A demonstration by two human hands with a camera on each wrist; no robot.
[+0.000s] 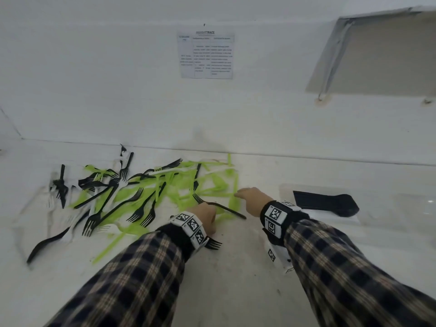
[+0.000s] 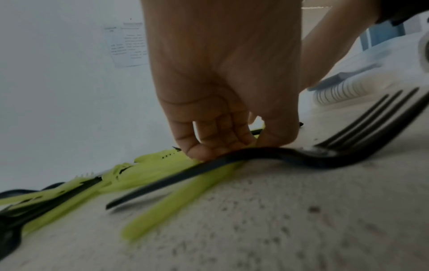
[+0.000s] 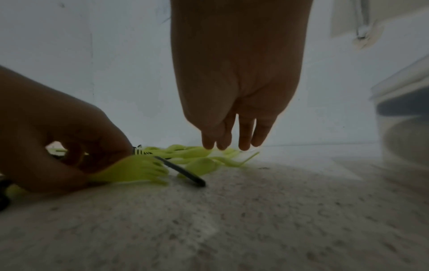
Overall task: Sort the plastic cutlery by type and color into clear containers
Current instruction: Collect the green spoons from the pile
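Here, left hand (image 1: 204,217) pinching a black fork (image 2: 243,161) at the pile's (image 1: 141,192) near edge, right hand (image 1: 251,199) slack-fingered over green cutlery (image 3: 199,161).

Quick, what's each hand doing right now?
Left hand: fingers pinching a black fork against the table.
Right hand: open, fingers straight, holding nothing, just above the green cutlery.

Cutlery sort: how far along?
Done: only the clear container on the right holds a stack of black cutlery. In hand: left hand grips a black plastic fork; right hand, fingers straight, reaches for the green pieces. Left: the mixed black, green and white pile.
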